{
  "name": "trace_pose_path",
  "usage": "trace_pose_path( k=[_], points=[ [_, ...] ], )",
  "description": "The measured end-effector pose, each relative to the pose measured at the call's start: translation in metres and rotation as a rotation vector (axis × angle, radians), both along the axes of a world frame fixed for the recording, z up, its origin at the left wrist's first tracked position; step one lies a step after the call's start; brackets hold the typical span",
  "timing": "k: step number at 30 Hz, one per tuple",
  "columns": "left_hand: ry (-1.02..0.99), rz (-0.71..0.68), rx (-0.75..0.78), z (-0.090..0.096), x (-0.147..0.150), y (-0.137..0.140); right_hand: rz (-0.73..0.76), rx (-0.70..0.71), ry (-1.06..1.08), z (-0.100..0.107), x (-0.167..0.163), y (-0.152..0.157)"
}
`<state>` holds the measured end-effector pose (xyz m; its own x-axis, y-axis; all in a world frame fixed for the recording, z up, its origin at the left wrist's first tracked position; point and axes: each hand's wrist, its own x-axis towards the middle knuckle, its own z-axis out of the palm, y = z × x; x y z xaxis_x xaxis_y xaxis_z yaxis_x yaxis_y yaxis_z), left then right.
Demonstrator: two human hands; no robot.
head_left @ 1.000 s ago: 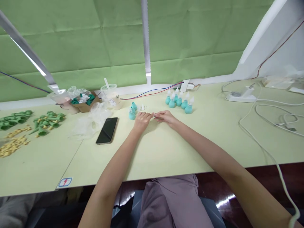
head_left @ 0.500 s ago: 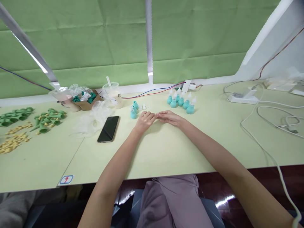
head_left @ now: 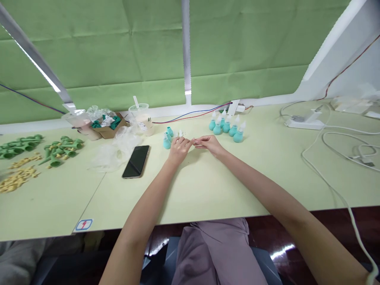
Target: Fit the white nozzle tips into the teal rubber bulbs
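My left hand (head_left: pixel 179 149) and my right hand (head_left: pixel 210 144) meet at the fingertips above the table. Both are closed in a pinch around something small that I cannot make out. Just behind my left hand stand a few turquoise bulb-shaped pieces (head_left: pixel 167 141) with open necks, beside some small white tips (head_left: pixel 181 133) partly hidden by the fingers. Beyond my right hand is a group of several turquoise bulbs fitted with pointed translucent tips (head_left: pixel 238 136), all upright.
A black phone (head_left: pixel 136 161) lies left of my arms, near a crumpled plastic bag (head_left: pixel 115 148). Drink cups (head_left: pixel 141 118), a cardboard box (head_left: pixel 111 128), green horn-shaped parts (head_left: pixel 63 148) and yellow pieces (head_left: pixel 19 179) are further left. At right are a power strip (head_left: pixel 305 122) and white cables (head_left: pixel 323 180).
My right hand has drawn its fingers in from a flatter pose to a tighter pinch and risen slightly. The left hand has shifted a little; the table items stay put.
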<state>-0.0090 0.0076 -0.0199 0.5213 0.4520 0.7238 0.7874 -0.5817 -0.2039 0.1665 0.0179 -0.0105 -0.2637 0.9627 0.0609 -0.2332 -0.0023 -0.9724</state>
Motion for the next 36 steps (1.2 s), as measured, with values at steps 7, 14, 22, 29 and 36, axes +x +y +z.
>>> trace_pose_path(
  k=[7,14,22,29,36],
  points=[
    [0.021,0.015,0.011,-0.001,0.000,0.003,-0.138,0.004,-0.028,-0.005,-0.008,-0.002],
    [0.013,0.002,-0.032,-0.003,-0.001,0.003,-0.136,-0.003,0.009,-0.012,-0.006,0.000],
    [-0.081,0.069,-0.061,-0.005,-0.001,0.007,-0.240,-0.052,0.081,-0.016,0.001,0.012],
    [-0.227,0.211,-0.004,-0.009,-0.019,0.018,-0.346,0.310,-0.415,-0.016,-0.003,0.046],
    [-0.259,0.223,0.110,-0.004,-0.026,0.020,-0.096,0.793,-1.052,-0.004,-0.040,0.078]
  ],
)
